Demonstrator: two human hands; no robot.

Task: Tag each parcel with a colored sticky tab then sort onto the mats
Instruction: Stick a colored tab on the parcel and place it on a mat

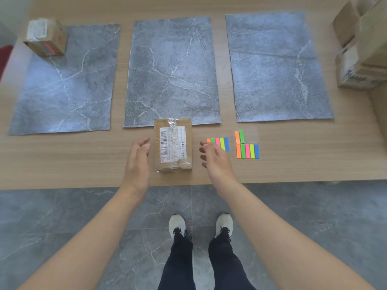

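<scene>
Parcel (173, 144) near the table's (83, 160) front edge, at the middle mat's (171, 70) near edge. Left hand (137, 162) and right hand (215, 162) flank it, both relaxed and empty. Probably light, stiff cardboard under slick tape; best gripped by the long sides.

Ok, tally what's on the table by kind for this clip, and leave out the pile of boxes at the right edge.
Grey mats: 3
Parcels: 2
Sticky-tab clusters: 2
Total: 7
</scene>
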